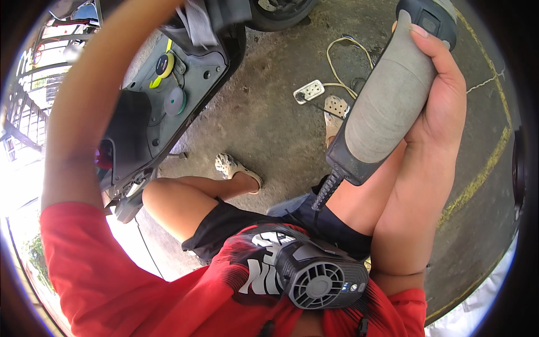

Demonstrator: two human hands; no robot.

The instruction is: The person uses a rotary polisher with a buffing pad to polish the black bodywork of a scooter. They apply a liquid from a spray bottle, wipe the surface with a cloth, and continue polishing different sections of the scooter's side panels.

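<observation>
My right hand is wrapped around the grey rubber grip of a corded power tool, with the thumb near its dark head at the top right. The tool's head is cut off by the picture's rim. From its lower end a ribbed cord sleeve runs down towards my lap. My left forearm reaches up past the top edge, so the left hand is out of view. Beneath that arm stands a grey motor scooter's footboard. A grey cloth hangs above the footboard, somewhat blurred.
On the footboard lie a round yellow item with a dark face and a grey disc with a green rim. A white power strip with a plugged-in cord rests on the concrete floor near my right clog. A portable fan hangs at my chest.
</observation>
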